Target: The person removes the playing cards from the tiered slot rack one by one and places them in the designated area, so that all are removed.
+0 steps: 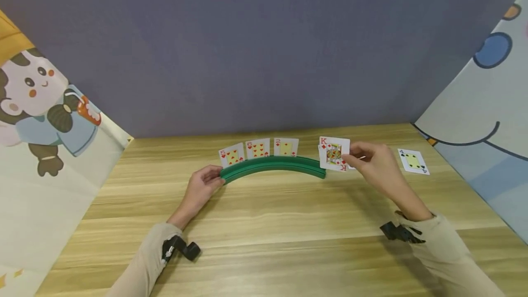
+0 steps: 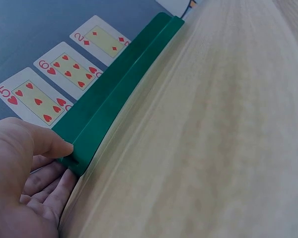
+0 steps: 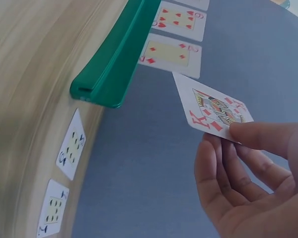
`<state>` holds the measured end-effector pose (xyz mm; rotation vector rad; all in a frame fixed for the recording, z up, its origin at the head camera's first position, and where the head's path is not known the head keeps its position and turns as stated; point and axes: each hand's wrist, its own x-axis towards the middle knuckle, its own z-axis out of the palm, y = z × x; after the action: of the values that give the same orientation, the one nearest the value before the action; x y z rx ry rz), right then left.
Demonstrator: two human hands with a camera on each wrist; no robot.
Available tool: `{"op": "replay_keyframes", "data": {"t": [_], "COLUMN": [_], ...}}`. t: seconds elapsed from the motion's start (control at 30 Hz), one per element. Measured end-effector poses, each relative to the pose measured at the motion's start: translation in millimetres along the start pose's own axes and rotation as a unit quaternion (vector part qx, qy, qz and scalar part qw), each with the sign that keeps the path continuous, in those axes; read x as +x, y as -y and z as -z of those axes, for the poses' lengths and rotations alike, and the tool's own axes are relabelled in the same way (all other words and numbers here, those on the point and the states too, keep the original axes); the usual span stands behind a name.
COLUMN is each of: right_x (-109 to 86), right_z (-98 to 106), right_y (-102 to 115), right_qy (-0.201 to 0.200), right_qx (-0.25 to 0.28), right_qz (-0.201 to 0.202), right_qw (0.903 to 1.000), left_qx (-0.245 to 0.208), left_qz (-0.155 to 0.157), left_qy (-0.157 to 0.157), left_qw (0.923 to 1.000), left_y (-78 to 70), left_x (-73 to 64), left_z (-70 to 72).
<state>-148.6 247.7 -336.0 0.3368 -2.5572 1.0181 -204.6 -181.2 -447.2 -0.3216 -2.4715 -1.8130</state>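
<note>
A green curved playing card holder (image 1: pixel 272 164) stands on the table with the five of hearts (image 1: pixel 232 155), six of hearts (image 1: pixel 258 148) and two of diamonds (image 1: pixel 286 147) upright in it. At its left end, my left hand (image 1: pixel 203 184) grips the holder between thumb (image 2: pixel 57 144) and fingers. My right hand (image 1: pixel 373 162) pinches the king of diamonds (image 1: pixel 333 152) by one edge. In the right wrist view this card is held in the air, apart from the holder's right end. The head view shows the king largely covering another card.
Two black-suited cards, one nearer (image 3: pixel 72 144) the holder and one farther (image 3: pixel 53 208), lie face up on the wooden table (image 1: pixel 264 237). A grey wall (image 1: pixel 264 49) rises behind the table, with cartoon-printed panels at the left (image 1: pixel 33 118) and right (image 1: pixel 466 104).
</note>
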Motion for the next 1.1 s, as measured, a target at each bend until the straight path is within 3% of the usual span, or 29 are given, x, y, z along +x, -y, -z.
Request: {"op": "replay_keyframes", "data": {"t": [0.33,0.67,0.97,1.1], "right_x": [1.7,5.6,6.0,6.7], "right_z": [2.5,-7.5,-5.7,-0.8], "right_y": [-16.7,-34.8,-54.3,-63.2], "right_qy": [0.026,0.105,0.120,0.155], "right_qx": [0.004,0.107,0.051,0.057], "right_qz": [-0.051,-0.114,-0.111,-0.148], "right_qw": [0.9984,0.9821,0.9852,0.9752], "left_qx": [-0.006,-0.012,-0.012,-0.008], "left_qz": [0.004,0.010,0.008,0.005], "left_qy": [0.007,0.006,0.006,0.007], "left_qw": [0.9999,0.9999,0.9999,0.9999], "left_y": [-0.2,-1.9,-2.6,-3.5], "left_x": [-1.0,-4.0,-2.6,-2.3], "left_z": [0.9,2.1,1.4,1.4]}}
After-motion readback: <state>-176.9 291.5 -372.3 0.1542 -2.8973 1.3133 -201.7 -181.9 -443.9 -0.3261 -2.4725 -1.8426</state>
